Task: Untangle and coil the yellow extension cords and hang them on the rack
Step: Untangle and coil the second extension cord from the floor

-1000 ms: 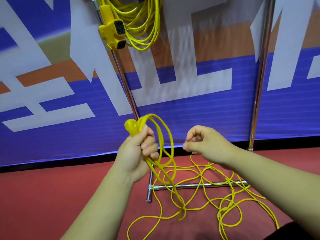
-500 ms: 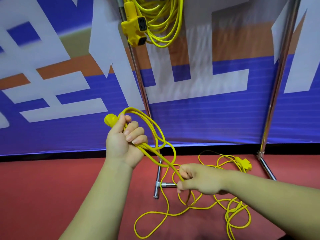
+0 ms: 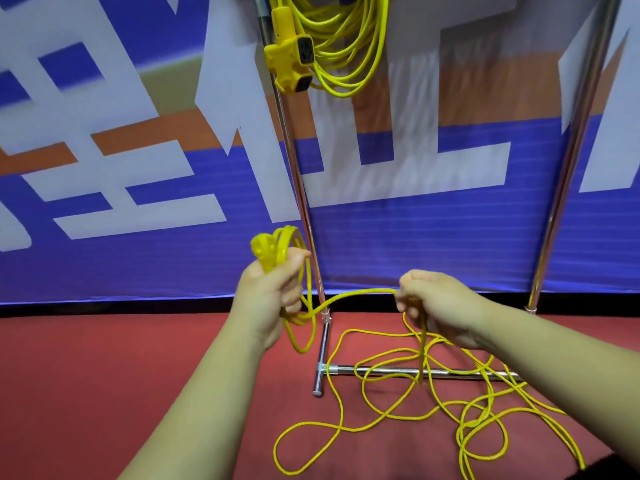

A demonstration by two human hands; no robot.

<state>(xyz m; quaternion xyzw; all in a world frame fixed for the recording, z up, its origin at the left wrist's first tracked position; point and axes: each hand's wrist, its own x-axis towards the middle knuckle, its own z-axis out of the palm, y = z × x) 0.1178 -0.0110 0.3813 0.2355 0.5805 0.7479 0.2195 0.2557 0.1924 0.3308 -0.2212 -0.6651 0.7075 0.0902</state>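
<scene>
Caller: Hands first. What are they doing in the head view?

Spotter: The left hand (image 3: 273, 292) is raised just in front of the rack's left post (image 3: 298, 188). Its fingers are curled round a yellow plug (image 3: 264, 252) and a few gathered loops (image 3: 300, 317) of cord that hang below the fist. The right hand (image 3: 440, 306) is off to the side and a little lower, pinching the same yellow extension cord (image 3: 356, 293) between thumb and fingers. The two hands are apart.

Caller: And between them?

Spotter: One span of that cord runs from the left fist across to the right pinch, dipping near the left side. Below the right hand a strand drops straight to the floor (image 3: 104, 375).

Caller: Where's the rest of it?

Spotter: The loose tangle (image 3: 483, 370) lies in open loops on the red floor, crossing over the rack's chrome base bar (image 3: 391, 370) and spreading toward the lower right edge.

Caller: And the rack itself?

Spotter: The left post and the right post (image 3: 571, 150) stand before a blue, white and orange banner (image 3: 138, 168). A second cord, the hung coil (image 3: 378, 39), hangs up near the top of the left post. Its socket block (image 3: 289, 64) dangles right beside that post.
</scene>
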